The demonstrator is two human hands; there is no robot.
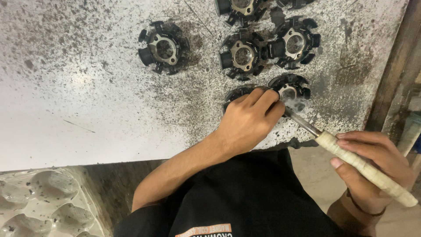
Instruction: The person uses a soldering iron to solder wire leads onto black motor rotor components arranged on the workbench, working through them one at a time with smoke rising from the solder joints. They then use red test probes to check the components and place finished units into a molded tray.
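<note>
My left hand [250,120] rests palm-down over a black round metal core [237,93] on the stained worktop, covering most of it. My right hand [372,169] grips the pale wrapped handle of a tool [364,169]. Its thin metal shaft [302,123] runs up-left under my left fingers toward a second black core [291,87] just to the right. The tool's tip is hidden by my left hand.
Several more black toothed cores lie further back: one alone [163,47], two side by side [243,55] [294,42], one at the top edge [239,8]. The speckled grey worktop [87,101] ends near my body. A clear moulded tray [44,202] sits lower left. A dark post [394,74] stands right.
</note>
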